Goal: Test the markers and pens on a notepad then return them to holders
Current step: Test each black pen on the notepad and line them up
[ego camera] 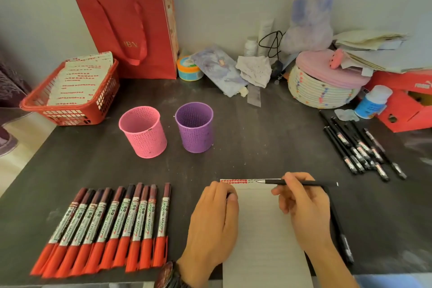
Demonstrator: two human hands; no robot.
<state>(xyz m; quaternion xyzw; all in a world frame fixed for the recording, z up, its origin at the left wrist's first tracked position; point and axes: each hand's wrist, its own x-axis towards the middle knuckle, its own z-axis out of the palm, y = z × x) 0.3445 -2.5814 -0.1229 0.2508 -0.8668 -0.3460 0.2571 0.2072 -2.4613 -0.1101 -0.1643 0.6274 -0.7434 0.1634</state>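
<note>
1. Lower centre: the right hand's grip pinches a black pen, its tip at the notepad's top edge.
2. The left hand rests on the notepad. Whether its grip holds anything I cannot tell; perhaps something dark by the thumb.
3. The pink holder and purple holder stand mid-frame on the tabletop.

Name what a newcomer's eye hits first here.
The row of red-ended markers lies at the near left of the table. Mid-table stand a pink holder and a purple holder. Near right, the right hand holds a black pen, tip at the top edge of the notepad.
</note>
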